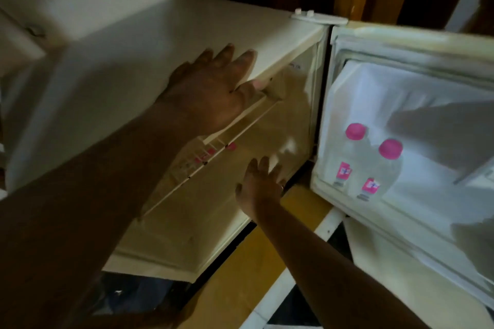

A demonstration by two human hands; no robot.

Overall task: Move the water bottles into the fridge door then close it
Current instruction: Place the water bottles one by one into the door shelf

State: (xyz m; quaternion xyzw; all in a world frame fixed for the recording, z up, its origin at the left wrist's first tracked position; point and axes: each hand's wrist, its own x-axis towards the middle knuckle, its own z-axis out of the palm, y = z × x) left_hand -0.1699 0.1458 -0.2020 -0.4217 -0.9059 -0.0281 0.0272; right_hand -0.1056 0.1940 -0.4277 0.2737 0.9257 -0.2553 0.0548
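Two clear water bottles with pink caps and pink labels stand side by side in the open fridge door: one bottle to the left, the other to its right. More pink caps show behind the wire shelf inside the small white fridge. My left hand lies flat on the fridge's top front edge, fingers spread, holding nothing. My right hand reaches into the lower compartment, fingers apart and empty.
The fridge door hangs open to the right, hinged at the top right corner. A yellow-brown floor strip and a white ledge lie below the fridge. Dark wood panels stand behind.
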